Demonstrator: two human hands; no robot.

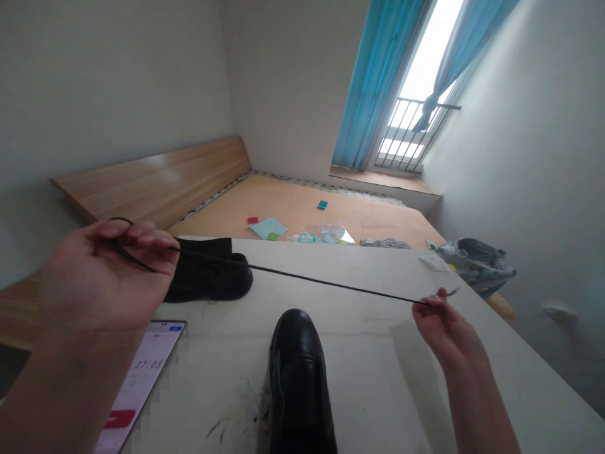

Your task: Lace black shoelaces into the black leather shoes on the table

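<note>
A thin black shoelace [302,276] is stretched between my two hands above the white table. My left hand [118,271] is closed round one part of it, with a loop of lace showing at the fingers. At the right, my right hand [444,321] pinches the lace near its other end, and a short tip sticks out past the fingers. Below the lace a black leather shoe [300,378] stands on the table, toe pointing away from me. Another black shoe [217,277] lies behind my left hand, which partly hides it.
A phone [146,372] showing a timer lies at the left on the white table [368,372]. Beyond the table is a bed [283,195] with a light blue cloth [268,227] and small packets. A grey-blue bag [477,265] sits past the right edge.
</note>
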